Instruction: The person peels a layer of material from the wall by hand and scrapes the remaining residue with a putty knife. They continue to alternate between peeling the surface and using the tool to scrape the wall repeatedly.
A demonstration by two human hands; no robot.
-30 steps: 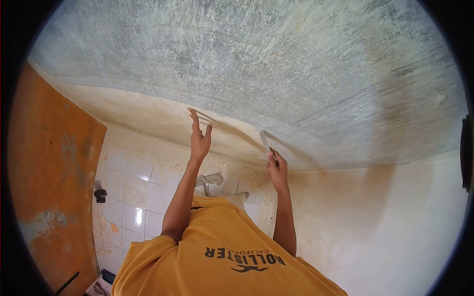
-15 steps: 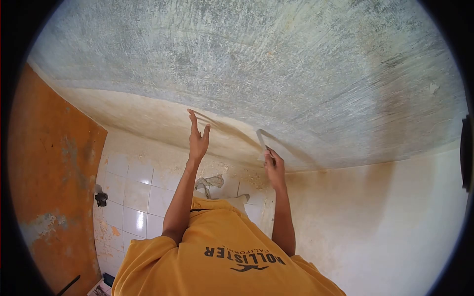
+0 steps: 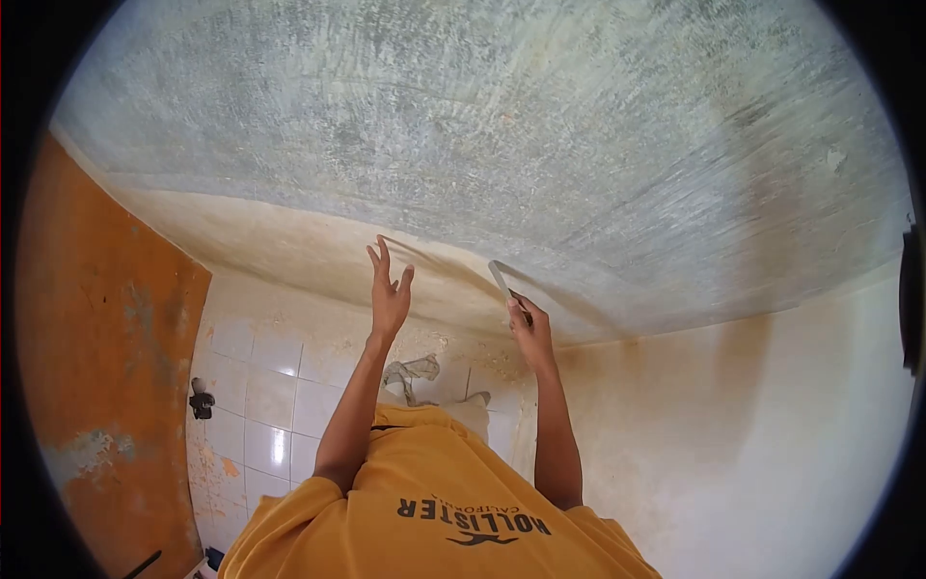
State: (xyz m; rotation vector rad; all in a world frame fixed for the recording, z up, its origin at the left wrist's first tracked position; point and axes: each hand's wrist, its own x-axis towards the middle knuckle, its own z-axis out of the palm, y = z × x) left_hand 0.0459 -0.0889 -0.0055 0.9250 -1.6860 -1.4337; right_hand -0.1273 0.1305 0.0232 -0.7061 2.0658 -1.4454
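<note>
My right hand point(image 3: 532, 336) grips a scraper point(image 3: 500, 279) by its dark handle. Its pale metal blade tilts up and left, with the tip right at the border between the grey scraped wall point(image 3: 463, 135) and the cream strip point(image 3: 289, 227) below. To the left, my left hand point(image 3: 390, 301) is held up with spread fingers and nothing in it, fingertips close against the cream strip. Shadows of hand and blade fall across the wall surface.
An orange wall point(image 3: 116, 357) with peeled patches stands at the left, a pale wall point(image 3: 675, 434) at the right. Below are white floor tiles point(image 3: 270, 391) with flakes, a crumpled cloth point(image 3: 415, 370) near my body and a small dark object point(image 3: 202, 399).
The scraper and my right hand have shifted slightly left and down, the blade turning a little. My left hand sits slightly lower in view, fingers still spread. The view has tilted a bit.
</note>
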